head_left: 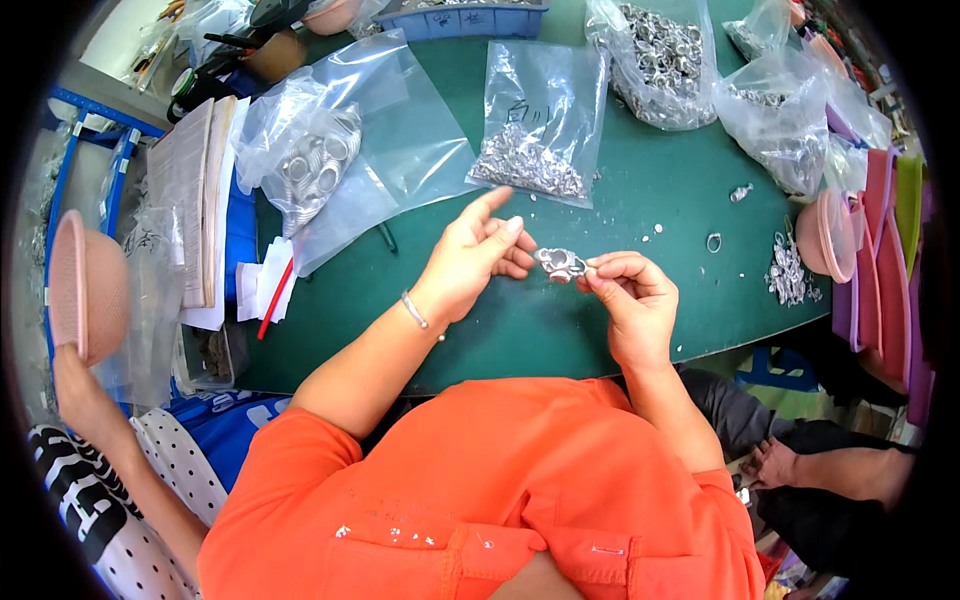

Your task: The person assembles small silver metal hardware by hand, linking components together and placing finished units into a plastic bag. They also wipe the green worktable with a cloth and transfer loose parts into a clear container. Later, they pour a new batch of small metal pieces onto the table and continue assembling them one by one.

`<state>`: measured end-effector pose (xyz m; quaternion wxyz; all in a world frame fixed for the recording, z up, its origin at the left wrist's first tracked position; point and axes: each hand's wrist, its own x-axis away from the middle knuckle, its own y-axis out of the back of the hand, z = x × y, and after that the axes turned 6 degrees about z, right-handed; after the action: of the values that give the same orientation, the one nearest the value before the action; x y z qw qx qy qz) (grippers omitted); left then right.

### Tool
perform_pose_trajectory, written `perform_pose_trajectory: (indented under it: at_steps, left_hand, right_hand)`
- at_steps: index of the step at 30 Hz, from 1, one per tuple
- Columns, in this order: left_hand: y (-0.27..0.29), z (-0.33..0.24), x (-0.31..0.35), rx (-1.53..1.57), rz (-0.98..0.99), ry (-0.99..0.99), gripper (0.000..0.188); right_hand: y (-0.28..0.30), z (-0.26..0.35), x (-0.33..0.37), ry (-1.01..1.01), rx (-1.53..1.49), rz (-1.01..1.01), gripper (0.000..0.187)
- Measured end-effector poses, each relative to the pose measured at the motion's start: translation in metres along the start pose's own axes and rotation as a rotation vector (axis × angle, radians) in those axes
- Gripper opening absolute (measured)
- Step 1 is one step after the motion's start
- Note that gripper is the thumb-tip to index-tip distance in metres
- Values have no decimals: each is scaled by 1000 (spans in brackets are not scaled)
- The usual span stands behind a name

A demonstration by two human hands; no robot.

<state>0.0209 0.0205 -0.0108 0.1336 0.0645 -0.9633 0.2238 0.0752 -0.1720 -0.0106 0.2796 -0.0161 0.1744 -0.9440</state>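
Note:
Over the green table my right hand (637, 305) pinches a small silver metal casting (560, 264) with round openings between thumb and fingertips. My left hand (468, 250) is just left of the casting, its index finger stretched away and its other fingers loosely bent. Those bent fingertips come close to the casting's left end; whether they touch it I cannot tell. Beyond my hands lies a clear bag of small silver parts (530, 165). To its left, another clear bag holds silver ring-shaped pieces (318, 165).
At the right lie a loose ring (713, 242), a pile of silver parts (788, 272) and a pink basket (826, 236). More filled bags (662, 60) and a blue tray (465, 20) stand at the back. Papers (190, 200) and a red pen (275, 300) are left. A person's hand holds a pink basket (95, 290); another person's hand (775, 463) is at right.

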Motion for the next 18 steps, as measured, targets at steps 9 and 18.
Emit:
perform_pose_trajectory:
  at_steps: [9, 18]
  left_hand:
    - [-24, 5, 27, -83, 96, -348, 26]
    - [-27, 3, 28, -200, 105, -417, 25]
  right_hand:
    - [-1, -1, 2, 31, -69, 20, 12]
    - [-1, 1, 3, 43, -109, 3, 15]
